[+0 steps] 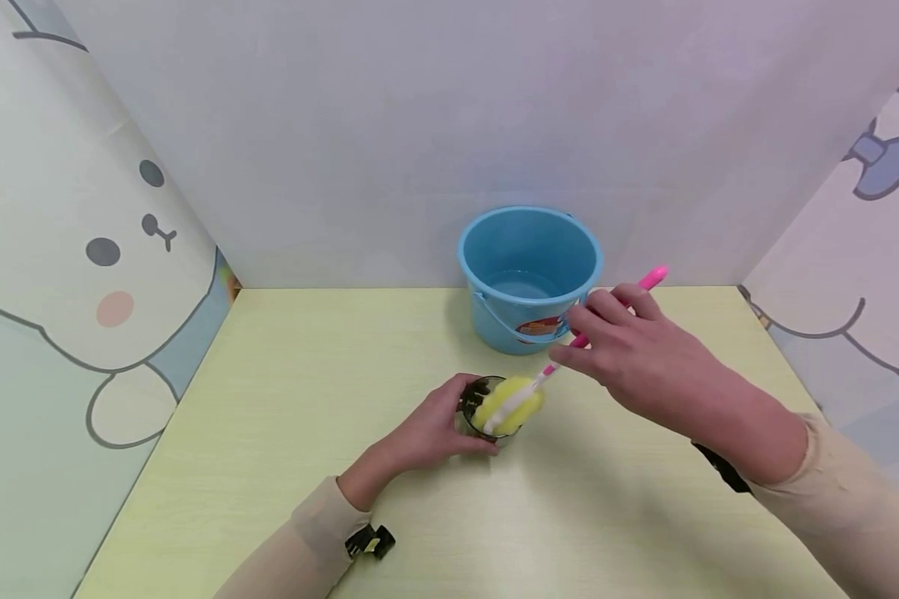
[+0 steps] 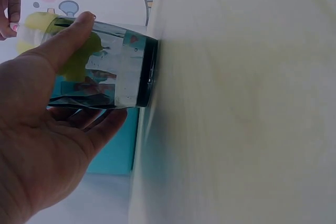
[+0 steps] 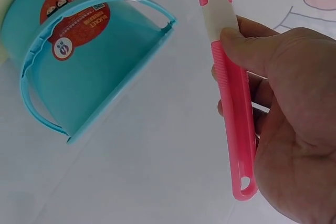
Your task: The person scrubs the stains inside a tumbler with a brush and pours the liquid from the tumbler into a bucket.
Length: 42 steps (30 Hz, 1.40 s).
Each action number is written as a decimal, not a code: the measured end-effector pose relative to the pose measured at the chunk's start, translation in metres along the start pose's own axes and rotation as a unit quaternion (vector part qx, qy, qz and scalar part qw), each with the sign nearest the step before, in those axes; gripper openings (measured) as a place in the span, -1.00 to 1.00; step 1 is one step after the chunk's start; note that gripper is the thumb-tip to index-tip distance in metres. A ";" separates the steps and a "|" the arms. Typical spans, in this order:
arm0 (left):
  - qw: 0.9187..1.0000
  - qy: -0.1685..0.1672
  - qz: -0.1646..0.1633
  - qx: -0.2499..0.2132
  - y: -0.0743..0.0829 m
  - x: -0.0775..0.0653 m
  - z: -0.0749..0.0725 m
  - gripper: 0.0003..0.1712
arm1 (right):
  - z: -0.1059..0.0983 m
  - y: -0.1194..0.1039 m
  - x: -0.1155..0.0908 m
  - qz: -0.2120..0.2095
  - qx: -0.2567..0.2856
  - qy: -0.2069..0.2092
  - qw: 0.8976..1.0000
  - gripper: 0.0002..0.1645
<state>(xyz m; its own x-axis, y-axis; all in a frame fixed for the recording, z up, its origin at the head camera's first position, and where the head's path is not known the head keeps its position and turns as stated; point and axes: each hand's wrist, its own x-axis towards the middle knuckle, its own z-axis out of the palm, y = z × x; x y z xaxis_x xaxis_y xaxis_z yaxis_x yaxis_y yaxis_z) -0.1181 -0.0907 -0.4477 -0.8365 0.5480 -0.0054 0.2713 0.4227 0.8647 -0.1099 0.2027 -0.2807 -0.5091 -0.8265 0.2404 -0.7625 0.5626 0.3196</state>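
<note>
Head view: the right hand [image 1: 637, 358] pinches the brush [image 1: 546, 372], its long axis slanting down and leftward into the glass [image 1: 475, 396]. The left hand [image 1: 436, 426] grips that glass.

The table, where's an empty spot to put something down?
Left of the left hand, the table is widely bare. There's room between the sleeves too, and a smaller patch right of the bucket, beyond the right hand. The middle is crowded: the held glass and brush meet there, in front of the bucket.
</note>
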 end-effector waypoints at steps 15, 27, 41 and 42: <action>1.000 -0.005 0.009 -0.004 -0.001 0.001 -0.001 0.06 | 0.019 -0.008 0.006 0.019 0.015 0.023 0.999 -0.27; 1.000 -0.004 0.014 -0.003 -0.001 0.002 -0.001 0.04 | 0.031 -0.013 0.008 0.041 0.013 0.040 0.998 -0.26; 1.000 -0.003 0.005 0.009 0.001 0.000 -0.001 0.02 | 0.039 -0.015 0.007 0.046 0.006 0.066 0.997 -0.30; 1.000 -0.004 0.003 0.010 0.001 0.001 -0.001 0.03 | 0.039 -0.016 0.007 0.046 0.006 0.065 0.997 -0.29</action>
<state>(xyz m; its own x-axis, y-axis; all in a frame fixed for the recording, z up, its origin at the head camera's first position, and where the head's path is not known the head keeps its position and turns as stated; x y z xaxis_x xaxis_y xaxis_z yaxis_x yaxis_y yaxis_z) -0.1188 -0.0907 -0.4464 -0.8307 0.5566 -0.0041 0.2863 0.4336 0.8544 -0.1172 0.1875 -0.3201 -0.5215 -0.7609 0.3860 -0.7201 0.6352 0.2793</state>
